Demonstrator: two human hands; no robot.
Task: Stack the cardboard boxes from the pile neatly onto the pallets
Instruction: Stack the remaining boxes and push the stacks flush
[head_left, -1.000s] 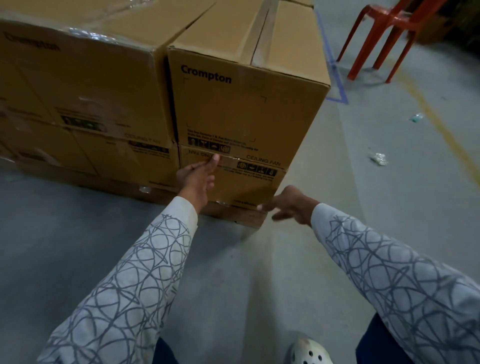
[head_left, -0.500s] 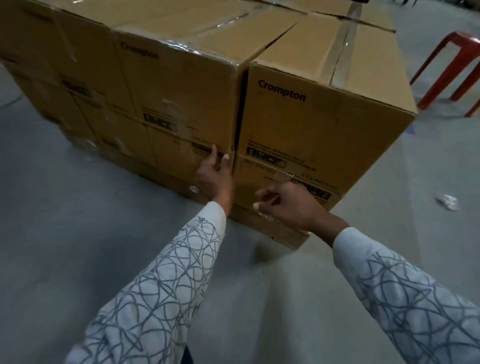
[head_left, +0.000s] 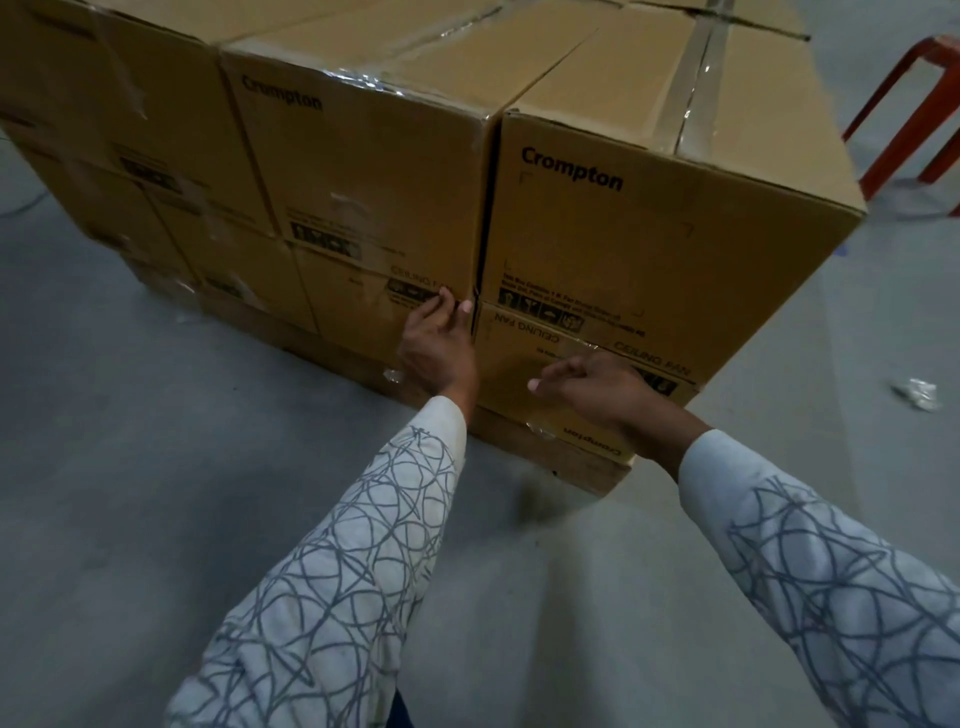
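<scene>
Corner box (head_left: 649, 249): matt brown cardboard, smooth faces.
Tape (head_left: 693, 88): glossy clear plastic, wrinkled, along the corner box's top seam.
Neighbouring box (head_left: 363, 171): left of the corner box, same matt cardboard.
Pallet (head_left: 587, 470): beneath the corner box, matt brown, seemingly rough wood.
Floor (head_left: 156, 467): around the corner box, grey, matt, smooth.
Sleeves (head_left: 358, 571): before the corner box, pale cloth, grey line print.
Chair (head_left: 904, 124): right of the corner box, red plastic, slight sheen.

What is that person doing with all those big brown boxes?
A person is reaching out to brown cardboard "Crompton" boxes stacked two high on a low wooden pallet. The left hand touches the gap between two boxes, and the right hand rests against the front of the lower corner box. No box is lifted; they seem to be straightening the stack.
</scene>
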